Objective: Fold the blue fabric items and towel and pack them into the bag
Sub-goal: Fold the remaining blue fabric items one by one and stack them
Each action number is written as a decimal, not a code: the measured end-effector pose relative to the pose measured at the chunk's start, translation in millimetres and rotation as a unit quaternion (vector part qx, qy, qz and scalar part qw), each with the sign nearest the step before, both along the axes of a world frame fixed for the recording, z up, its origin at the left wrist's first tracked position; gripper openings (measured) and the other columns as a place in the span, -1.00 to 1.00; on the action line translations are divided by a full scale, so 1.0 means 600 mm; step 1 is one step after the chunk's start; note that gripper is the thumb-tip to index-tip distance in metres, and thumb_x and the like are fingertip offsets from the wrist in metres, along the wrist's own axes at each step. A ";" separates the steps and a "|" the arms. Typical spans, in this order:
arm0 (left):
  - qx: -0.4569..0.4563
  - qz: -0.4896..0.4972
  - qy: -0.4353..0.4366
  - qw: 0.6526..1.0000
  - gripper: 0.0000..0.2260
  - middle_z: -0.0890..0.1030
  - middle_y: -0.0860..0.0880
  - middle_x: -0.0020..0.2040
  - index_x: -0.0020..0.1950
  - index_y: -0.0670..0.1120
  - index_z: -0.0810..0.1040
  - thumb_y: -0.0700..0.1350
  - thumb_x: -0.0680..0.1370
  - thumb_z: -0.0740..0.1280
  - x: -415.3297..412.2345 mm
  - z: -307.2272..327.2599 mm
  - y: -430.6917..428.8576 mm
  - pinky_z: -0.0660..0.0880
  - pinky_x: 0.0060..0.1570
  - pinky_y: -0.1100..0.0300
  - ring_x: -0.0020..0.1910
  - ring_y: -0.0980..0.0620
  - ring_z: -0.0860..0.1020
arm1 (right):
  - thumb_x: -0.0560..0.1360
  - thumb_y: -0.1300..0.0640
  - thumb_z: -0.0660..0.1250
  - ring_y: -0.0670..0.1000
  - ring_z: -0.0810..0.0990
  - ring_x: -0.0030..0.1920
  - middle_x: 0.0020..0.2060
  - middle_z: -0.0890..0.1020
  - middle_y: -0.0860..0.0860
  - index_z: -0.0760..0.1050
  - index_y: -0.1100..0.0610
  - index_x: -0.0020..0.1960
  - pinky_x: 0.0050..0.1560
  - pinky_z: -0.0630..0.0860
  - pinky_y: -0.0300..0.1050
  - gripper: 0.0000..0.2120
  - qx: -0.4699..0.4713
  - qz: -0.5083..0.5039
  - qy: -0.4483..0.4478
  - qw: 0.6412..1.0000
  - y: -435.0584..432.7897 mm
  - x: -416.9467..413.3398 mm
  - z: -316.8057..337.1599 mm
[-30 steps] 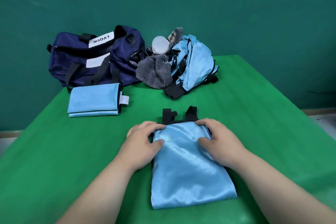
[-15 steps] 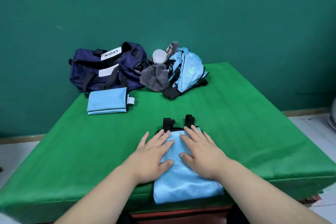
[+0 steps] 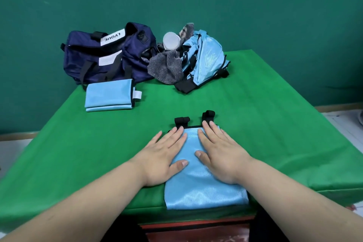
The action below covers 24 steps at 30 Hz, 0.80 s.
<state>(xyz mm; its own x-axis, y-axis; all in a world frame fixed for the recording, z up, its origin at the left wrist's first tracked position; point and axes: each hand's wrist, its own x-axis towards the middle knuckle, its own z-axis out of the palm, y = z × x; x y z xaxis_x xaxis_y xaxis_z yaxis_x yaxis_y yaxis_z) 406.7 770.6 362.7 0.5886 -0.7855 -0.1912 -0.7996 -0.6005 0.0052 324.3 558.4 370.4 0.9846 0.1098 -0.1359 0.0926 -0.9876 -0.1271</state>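
Observation:
A folded light-blue fabric item [image 3: 204, 190] with two black straps at its far end lies at the table's near edge. My left hand [image 3: 163, 160] presses flat on its left side, partly on the green cloth. My right hand [image 3: 222, 155] lies flat on its right side, fingertips at the black trim. A second folded blue item [image 3: 109, 95] rests in front of the navy duffel bag [image 3: 106, 57]. A crumpled blue fabric pile [image 3: 206, 59] and a grey striped towel [image 3: 167, 67] sit to the bag's right.
The green-covered table [image 3: 275, 124] stands against a dark green wall. A white round lid or cup [image 3: 171, 41] sits between the bag and the blue pile. The table's front edge is just under the folded item.
My hands went from gripping the item's far corners to lying flat with straight fingers on top of it. The camera pulled back, showing more of the table.

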 end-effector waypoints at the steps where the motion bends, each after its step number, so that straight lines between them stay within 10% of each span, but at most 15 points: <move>1: -0.002 -0.001 -0.003 1.000 -0.30 -0.40 0.08 0.56 0.60 0.03 -0.32 0.34 0.59 -0.17 -0.003 -0.001 0.001 -0.30 0.54 0.02 0.50 0.18 -0.43 | 0.59 -0.29 -0.24 0.02 -0.37 0.57 0.59 -0.29 0.06 -0.22 0.12 0.62 0.58 -0.25 -0.01 -0.26 0.001 0.000 0.003 1.000 0.001 -0.002 0.001; 9: -0.085 -0.014 -0.046 0.995 -0.40 -0.28 0.10 0.59 0.62 0.02 -0.13 0.26 0.64 -0.19 -0.026 -0.002 0.017 -0.27 0.54 0.00 0.52 0.21 -0.37 | 0.59 -0.32 -0.19 -0.05 -0.41 0.54 0.57 -0.33 0.00 -0.22 0.07 0.63 0.58 -0.24 -0.02 -0.26 0.038 -0.004 -0.003 0.999 -0.008 -0.005 -0.007; 14: -0.280 -0.005 -0.003 0.960 -0.46 0.06 0.11 0.62 0.59 0.03 0.18 0.23 0.68 -0.13 -0.076 -0.011 0.064 -0.09 0.54 -0.03 0.59 0.15 -0.04 | 0.68 -0.13 -0.01 -0.22 -0.49 0.47 0.54 -0.36 -0.22 -0.21 -0.07 0.62 0.57 -0.29 -0.02 -0.40 0.254 -0.021 -0.029 0.967 -0.038 -0.023 -0.002; 24: -0.164 0.002 0.012 0.986 -0.45 -0.15 0.21 0.60 0.61 0.14 0.01 0.26 0.64 -0.15 -0.159 -0.012 0.090 -0.25 0.53 0.01 0.55 0.26 -0.26 | 0.65 -0.04 0.09 -0.29 -0.16 0.55 0.51 0.08 -0.31 0.21 0.01 0.56 0.59 -0.06 -0.09 -0.50 0.311 -0.004 -0.117 0.943 -0.040 -0.128 -0.032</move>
<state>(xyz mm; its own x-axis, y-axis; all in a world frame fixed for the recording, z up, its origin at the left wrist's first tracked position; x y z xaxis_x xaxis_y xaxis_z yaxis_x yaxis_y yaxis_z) 311.3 824.9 355.4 0.5907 -0.8047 0.0586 -0.7943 -0.5672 0.2176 247.6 534.2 351.0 0.9808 0.0897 0.1733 0.1832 -0.7297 -0.6588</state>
